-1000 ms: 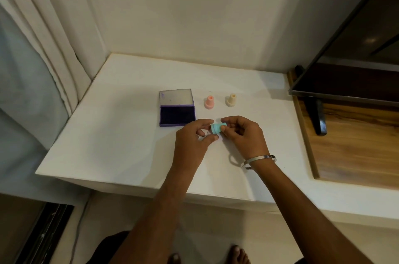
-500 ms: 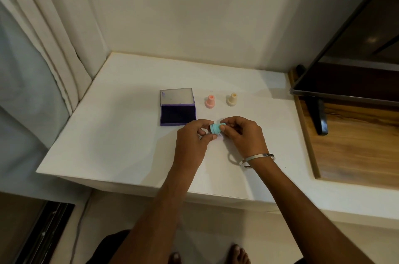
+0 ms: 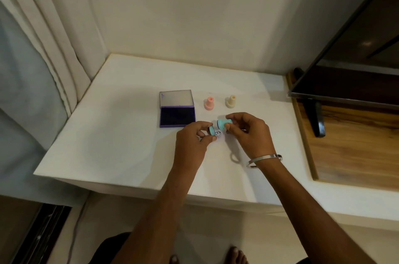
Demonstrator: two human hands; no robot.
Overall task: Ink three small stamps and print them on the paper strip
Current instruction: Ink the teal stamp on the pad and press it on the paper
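My right hand (image 3: 248, 134) pinches a small teal stamp (image 3: 222, 123) lying sideways above the white surface. A few fingers of my left hand (image 3: 192, 142) grip its round teal cap (image 3: 211, 130), now apart from the stamp. Between them a small smiley print (image 3: 218, 134) shows on the white surface; the paper strip's edges cannot be told from the table. An open purple ink pad (image 3: 177, 115) lies to the left, lid tilted back. A pink stamp (image 3: 209, 103) and a cream stamp (image 3: 230, 101) stand upright behind my hands.
The white tabletop (image 3: 121, 134) ends at a front edge near me. A curtain (image 3: 49, 47) hangs at the left. A wooden shelf (image 3: 354, 145) carries a dark screen (image 3: 356, 47) on a black foot at the right. The wall is close behind.
The teal stamp and cap were together between both hands; now the cap has come off to the left in my left hand, and the smiley print is uncovered.
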